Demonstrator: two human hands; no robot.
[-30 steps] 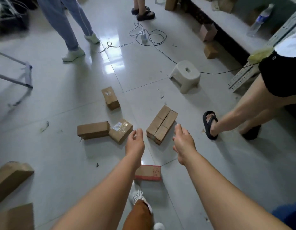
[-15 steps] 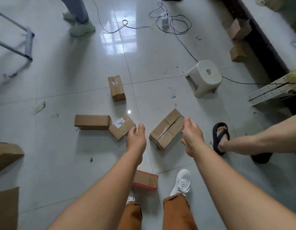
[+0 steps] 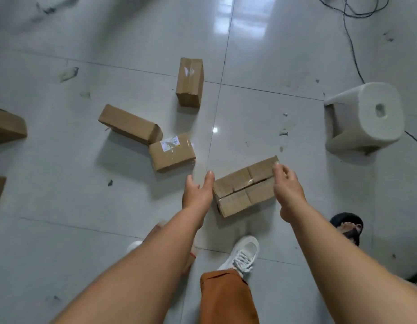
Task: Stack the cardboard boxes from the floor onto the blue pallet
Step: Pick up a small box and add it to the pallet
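Observation:
A taped cardboard box (image 3: 243,187) lies on the tiled floor between my hands. My left hand (image 3: 198,191) is open just off its left end, not touching it. My right hand (image 3: 287,185) is open over its right end, fingertips at the top edge. A box with a white label (image 3: 172,152) lies left of it, touching a longer plain box (image 3: 130,123). Another box (image 3: 190,81) stands farther back. The blue pallet is not in view.
A white plastic stool (image 3: 364,118) lies tipped at the right, with a black cable (image 3: 352,50) behind it. More cardboard boxes (image 3: 6,127) sit at the left edge. A person's sandalled foot (image 3: 347,228) is at the right. My white shoe (image 3: 243,253) is below the box.
I have stepped forward and bent lower. Both open hands have closed in on the taped box, now flanking its two ends. The small red box is hidden behind my left arm.

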